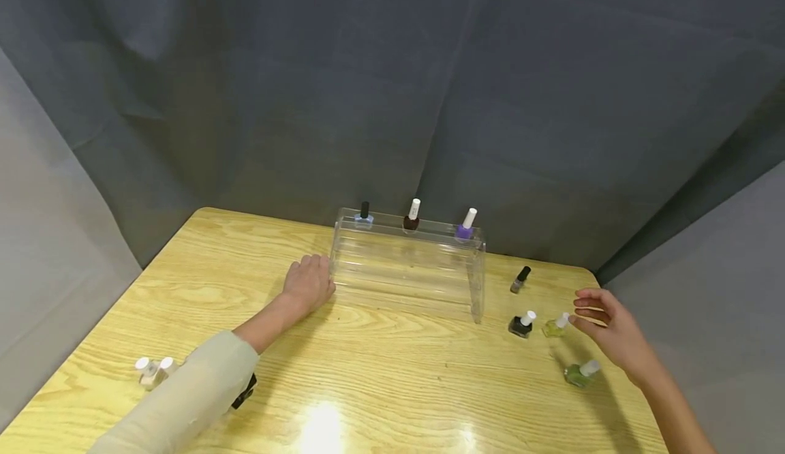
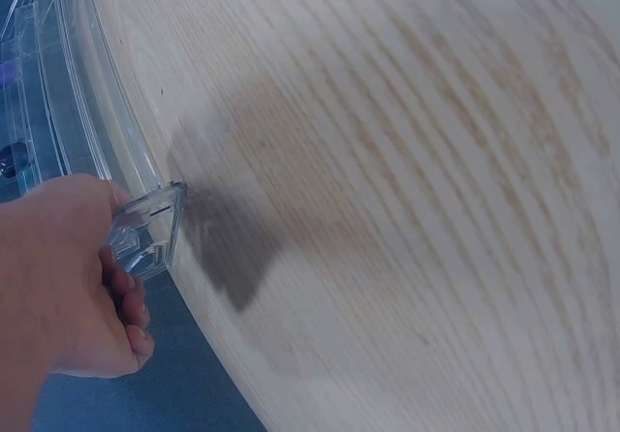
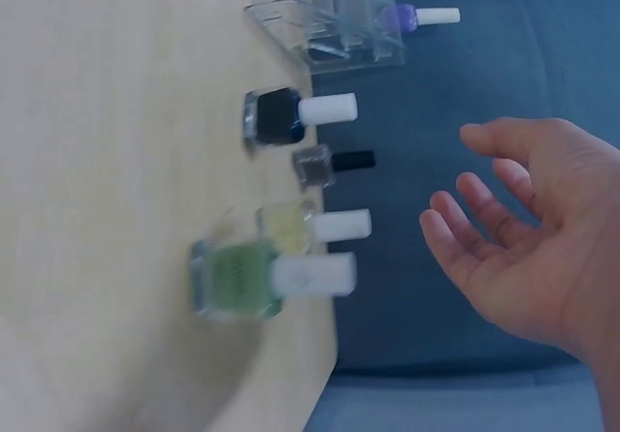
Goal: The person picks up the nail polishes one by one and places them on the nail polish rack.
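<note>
A clear stepped display rack [image 1: 401,273] stands at the back of the table, with light blue [image 1: 364,219], dark red [image 1: 411,222] and purple [image 1: 464,232] nail polish bottles along its top step. My left hand [image 1: 309,282] grips the rack's left end; in the left wrist view its side panel [image 2: 160,224] sits between thumb and curled fingers. At the right, my right hand [image 1: 613,331] hovers with fingers loosely bent, holding nothing. Nearest to it are a yellow nail polish bottle [image 1: 554,328] and a green one [image 1: 576,375]. A black bottle [image 1: 520,326] and a small black-capped bottle [image 1: 520,280] stand left of these.
Two white-capped bottles [image 1: 149,372] stand at the table's left, partly behind my left sleeve [image 1: 202,386]. A black item [image 1: 244,394] shows beside that sleeve, mostly hidden. Dark curtain [image 1: 392,86] hangs behind the wooden table [image 1: 392,372].
</note>
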